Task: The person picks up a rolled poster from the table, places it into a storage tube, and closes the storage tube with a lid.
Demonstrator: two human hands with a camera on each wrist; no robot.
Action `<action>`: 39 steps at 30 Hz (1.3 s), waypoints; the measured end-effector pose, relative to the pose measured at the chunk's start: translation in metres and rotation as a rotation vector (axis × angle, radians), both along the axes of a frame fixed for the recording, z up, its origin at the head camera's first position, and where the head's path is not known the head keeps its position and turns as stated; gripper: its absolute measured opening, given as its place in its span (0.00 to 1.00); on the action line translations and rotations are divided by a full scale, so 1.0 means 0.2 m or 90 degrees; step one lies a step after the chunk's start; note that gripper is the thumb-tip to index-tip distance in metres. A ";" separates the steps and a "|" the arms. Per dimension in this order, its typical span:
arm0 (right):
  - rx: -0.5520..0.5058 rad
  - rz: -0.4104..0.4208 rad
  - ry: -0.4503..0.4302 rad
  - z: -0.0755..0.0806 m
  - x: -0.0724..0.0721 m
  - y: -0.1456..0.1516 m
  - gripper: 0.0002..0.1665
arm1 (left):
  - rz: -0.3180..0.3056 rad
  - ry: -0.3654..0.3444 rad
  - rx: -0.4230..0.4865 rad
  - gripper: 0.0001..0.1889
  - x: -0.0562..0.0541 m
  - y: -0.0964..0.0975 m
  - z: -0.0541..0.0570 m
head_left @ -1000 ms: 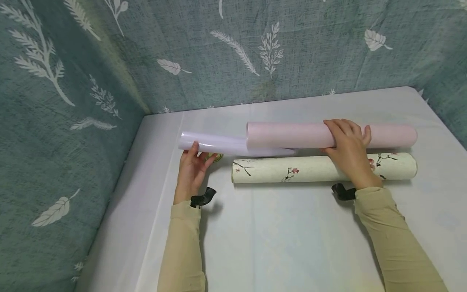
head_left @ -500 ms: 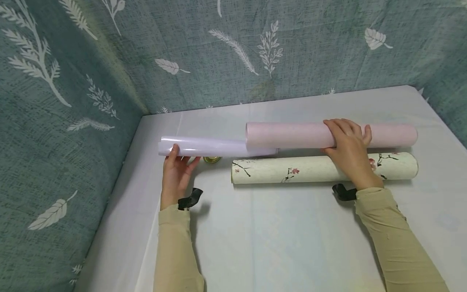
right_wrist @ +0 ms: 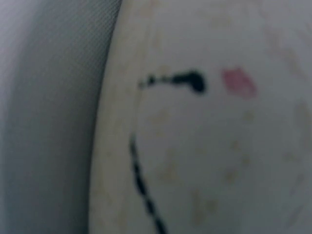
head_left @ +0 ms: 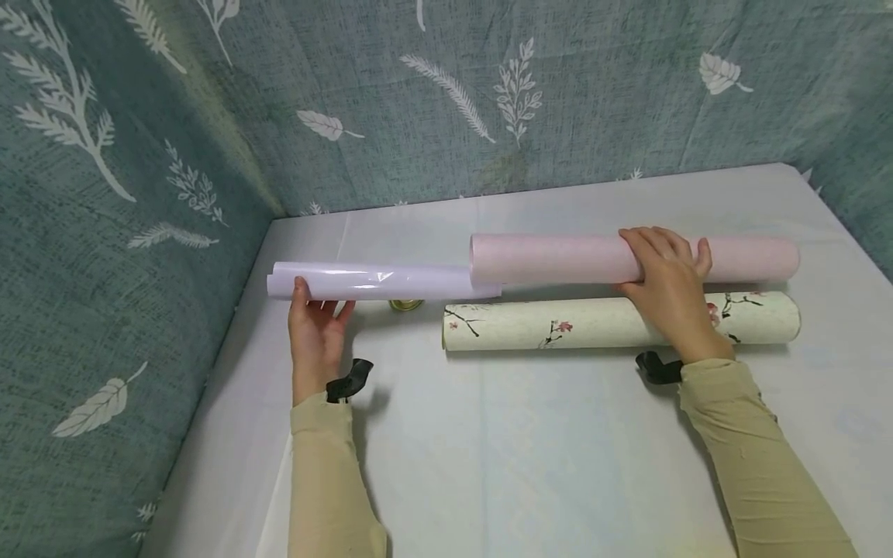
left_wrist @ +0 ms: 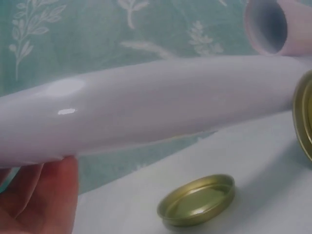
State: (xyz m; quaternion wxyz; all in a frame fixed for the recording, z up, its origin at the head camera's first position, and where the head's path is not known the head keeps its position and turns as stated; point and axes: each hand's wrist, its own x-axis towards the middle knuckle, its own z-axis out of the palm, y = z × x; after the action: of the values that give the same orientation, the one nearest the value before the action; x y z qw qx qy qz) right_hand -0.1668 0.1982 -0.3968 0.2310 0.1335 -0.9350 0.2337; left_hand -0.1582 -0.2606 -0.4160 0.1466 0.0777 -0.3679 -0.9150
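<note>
My left hand (head_left: 316,341) holds the left end of a glossy lilac rolled sheet (head_left: 391,282), thumb in front. The roll's right end overlaps the left end of a pink tube (head_left: 551,258), whose hollow mouth shows in the left wrist view. Around the middle of that pink tube my right hand (head_left: 666,291) keeps a grip. Nearer me lies a cream tube (head_left: 537,333) with a blossom print; its left end carries a gold cap (left_wrist: 304,117). A loose gold lid (left_wrist: 197,200) lies on the table under the lilac roll. Only the cream print fills the right wrist view.
A white cloth covers the table (head_left: 558,449). Behind and to the left hangs a green leaf-patterned curtain (head_left: 391,116). Black wrist-worn pieces (head_left: 350,380) stick out beside both sleeves.
My left hand has drawn the lilac roll leftward, so less of it overlaps the pink tube and the loose lid shows more. The right hand and both tubes stay put.
</note>
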 end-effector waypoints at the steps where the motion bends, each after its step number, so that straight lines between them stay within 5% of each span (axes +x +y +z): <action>1: 0.001 0.001 0.002 0.00 0.00 0.00 0.43 | 0.012 -0.007 0.009 0.29 0.00 -0.01 0.00; 18: -0.001 0.000 -0.007 0.00 0.00 0.00 0.42 | 0.124 -0.035 0.115 0.32 0.04 -0.12 0.03; 39: 0.004 0.003 -0.002 0.00 0.00 0.00 0.43 | 0.086 0.023 0.176 0.30 0.04 -0.11 0.02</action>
State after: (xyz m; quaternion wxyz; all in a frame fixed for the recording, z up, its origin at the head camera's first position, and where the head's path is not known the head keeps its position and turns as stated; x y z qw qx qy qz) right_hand -0.1661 0.1979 -0.3969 0.2285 0.1359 -0.9358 0.2316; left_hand -0.1506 -0.2834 -0.4119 0.2021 0.1053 -0.2299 -0.9462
